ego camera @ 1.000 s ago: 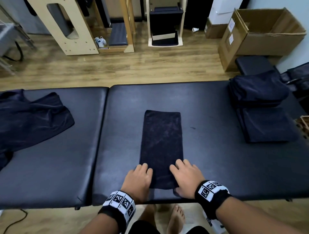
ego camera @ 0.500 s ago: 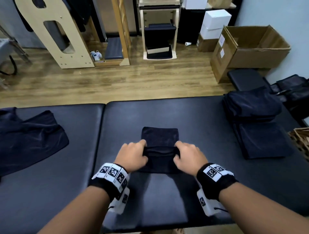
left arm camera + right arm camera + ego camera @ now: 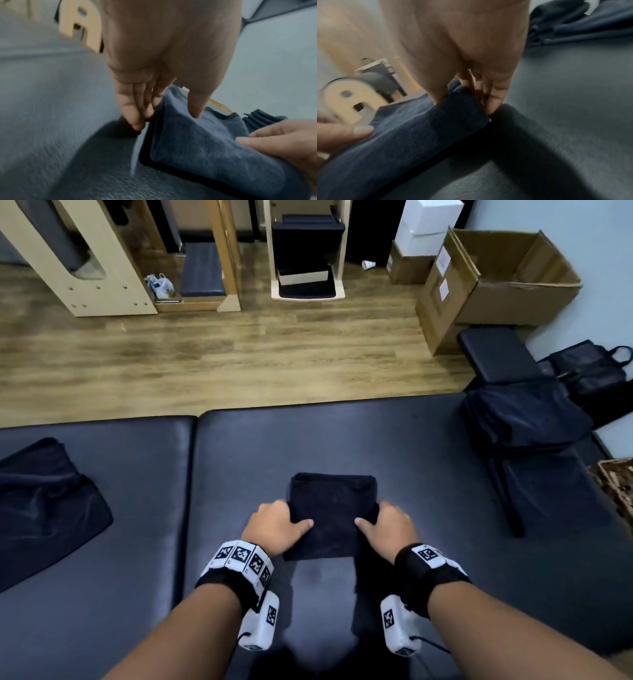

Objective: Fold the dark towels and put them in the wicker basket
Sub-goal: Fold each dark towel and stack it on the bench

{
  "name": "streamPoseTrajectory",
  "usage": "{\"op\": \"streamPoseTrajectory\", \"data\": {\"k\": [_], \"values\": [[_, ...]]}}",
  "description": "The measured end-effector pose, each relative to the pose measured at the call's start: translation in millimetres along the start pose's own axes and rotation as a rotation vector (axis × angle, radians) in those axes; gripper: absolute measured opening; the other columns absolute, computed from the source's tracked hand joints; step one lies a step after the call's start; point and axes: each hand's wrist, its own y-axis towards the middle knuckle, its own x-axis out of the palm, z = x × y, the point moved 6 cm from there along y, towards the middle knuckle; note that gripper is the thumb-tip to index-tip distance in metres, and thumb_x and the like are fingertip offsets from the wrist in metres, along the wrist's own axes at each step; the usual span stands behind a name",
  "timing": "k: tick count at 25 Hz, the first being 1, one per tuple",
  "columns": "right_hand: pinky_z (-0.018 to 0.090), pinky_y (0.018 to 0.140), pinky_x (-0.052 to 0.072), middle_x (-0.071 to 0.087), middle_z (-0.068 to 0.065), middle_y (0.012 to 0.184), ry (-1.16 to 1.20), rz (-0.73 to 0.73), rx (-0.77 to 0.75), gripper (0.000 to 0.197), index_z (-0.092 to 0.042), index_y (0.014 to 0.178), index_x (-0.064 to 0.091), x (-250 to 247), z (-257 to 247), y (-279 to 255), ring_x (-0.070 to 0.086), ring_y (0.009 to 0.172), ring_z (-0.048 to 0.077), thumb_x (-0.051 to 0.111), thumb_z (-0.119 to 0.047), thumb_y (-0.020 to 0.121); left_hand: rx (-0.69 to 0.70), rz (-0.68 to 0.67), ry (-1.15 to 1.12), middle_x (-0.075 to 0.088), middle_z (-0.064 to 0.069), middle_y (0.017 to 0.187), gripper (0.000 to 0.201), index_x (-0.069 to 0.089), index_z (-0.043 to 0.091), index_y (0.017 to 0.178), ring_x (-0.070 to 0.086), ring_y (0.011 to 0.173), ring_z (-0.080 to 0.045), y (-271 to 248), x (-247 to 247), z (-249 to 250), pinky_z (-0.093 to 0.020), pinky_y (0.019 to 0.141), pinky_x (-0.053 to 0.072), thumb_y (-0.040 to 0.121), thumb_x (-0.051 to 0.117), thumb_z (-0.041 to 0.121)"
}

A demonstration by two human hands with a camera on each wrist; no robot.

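The dark towel (image 3: 334, 515) lay folded in the lower middle of the frame, on the black bench (image 3: 428, 474). The left hand (image 3: 274, 529) pinched its left edge, thumb on top and fingers (image 3: 135, 108) tucked under. The right hand (image 3: 387, 530) pinched the right edge the same way, so each grip was tight on the towel. The wicker basket (image 3: 616, 484) peeked in at the right edge of the frame, past the folded pile (image 3: 544, 494). To do this step well, both hands should lift together and keep the layers squeezed flat, so the fold would not fall open on the way.
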Motion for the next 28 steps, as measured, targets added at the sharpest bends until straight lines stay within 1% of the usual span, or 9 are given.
{"op": "streamPoseTrajectory", "data": {"k": [3, 7, 10, 13, 18, 20, 24, 26, 28], "values": [[0.033, 0.086, 0.048, 0.07, 0.009, 0.113, 0.206, 0.018, 0.097, 0.04, -0.01, 0.109, 0.063, -1, -1, 6, 0.062, 0.112, 0.032, 0.07, -0.043, 0.087, -0.033, -0.003, -0.158, 0.07, -0.004, 0.1, 0.051, 0.064, 0.019, 0.096, 0.065, 0.099, -0.029, 12, 12, -2, -0.035, 0.082, 0.054, 0.069, 0.064, 0.063], [0.032, 0.085, 0.055, 0.074, 0.004, 0.096, 0.22, -0.069, 0.115, 0.024, -0.013, 0.093, 0.071, -3, 3, 0, 0.068, 0.096, 0.025, 0.074, -0.034, 0.081, -0.044, -0.011, -0.277, 0.072, -0.002, 0.095, 0.038, 0.067, 0.018, 0.094, 0.066, 0.096, -0.025, 11, 24, -2, -0.035, 0.085, 0.055, 0.072, 0.07, 0.049], [0.034, 0.086, 0.056, 0.074, 0.002, 0.096, 0.221, -0.118, 0.121, 0.024, -0.015, 0.095, 0.07, -1, 31, -7, 0.069, 0.093, 0.022, 0.075, -0.033, 0.079, -0.023, -0.096, -0.364, 0.074, 0.003, 0.088, 0.024, 0.071, 0.016, 0.091, 0.069, 0.089, -0.018, -3, 42, 5, -0.034, 0.084, 0.056, 0.075, 0.074, 0.035], [0.036, 0.086, 0.058, 0.075, -0.001, 0.094, 0.255, -0.157, 0.112, 0.024, -0.014, 0.098, 0.071, -9, 71, -18, 0.07, 0.09, 0.019, 0.075, -0.028, 0.079, -0.002, -0.163, -0.35, 0.074, 0.008, 0.082, 0.022, 0.072, 0.017, 0.087, 0.07, 0.083, -0.011, -24, 70, 31, -0.029, 0.076, 0.056, 0.072, 0.076, 0.033], [0.035, 0.085, 0.059, 0.075, -0.008, 0.088, 0.407, -0.137, 0.096, 0.022, -0.022, 0.094, 0.07, -56, 162, -20, 0.071, 0.083, 0.009, 0.072, -0.023, 0.072, 0.034, -0.214, -0.492, 0.075, 0.004, 0.072, 0.011, 0.071, 0.01, 0.086, 0.068, 0.06, -0.006, -50, 121, 120, -0.024, 0.053, 0.052, 0.079, 0.077, 0.016], [0.035, 0.083, 0.059, 0.075, -0.008, 0.087, 0.423, -0.111, 0.054, 0.025, -0.02, 0.093, 0.068, -91, 205, -6, 0.07, 0.082, 0.01, 0.072, -0.028, 0.07, 0.014, -0.218, -0.549, 0.074, 0.001, 0.07, 0.011, 0.071, 0.004, 0.086, 0.066, 0.055, -0.009, -55, 142, 171, -0.025, 0.049, 0.049, 0.081, 0.076, 0.013], [0.029, 0.079, 0.055, 0.074, -0.009, 0.082, 0.426, 0.001, -0.05, 0.018, -0.023, 0.085, 0.066, -189, 274, 23, 0.069, 0.084, 0.01, 0.076, -0.032, 0.073, -0.002, -0.131, -0.726, 0.074, -0.009, 0.074, 0.038, 0.067, -0.002, 0.088, 0.069, 0.064, -0.022, -59, 160, 279, -0.032, 0.053, 0.049, 0.067, 0.081, 0.026], [0.028, 0.074, 0.05, 0.072, -0.011, 0.081, 0.403, 0.091, -0.09, 0.018, -0.022, 0.086, 0.066, -236, 295, 36, 0.067, 0.084, 0.01, 0.078, -0.032, 0.077, 0.035, -0.1, -0.792, 0.07, -0.004, 0.067, 0.025, 0.064, 0.001, 0.081, 0.066, 0.06, -0.017, -59, 161, 330, -0.027, 0.05, 0.047, 0.075, 0.081, 0.017], [0.026, 0.073, 0.046, 0.071, -0.012, 0.081, 0.416, 0.175, -0.119, 0.017, -0.023, 0.086, 0.067, -277, 316, 56, 0.068, 0.087, 0.013, 0.078, -0.033, 0.079, 0.069, -0.041, -0.818, 0.062, -0.002, 0.061, 0.022, 0.057, 0.006, 0.075, 0.056, 0.053, -0.015, -54, 161, 379, -0.021, 0.043, 0.04, 0.083, 0.077, 0.011]]}}
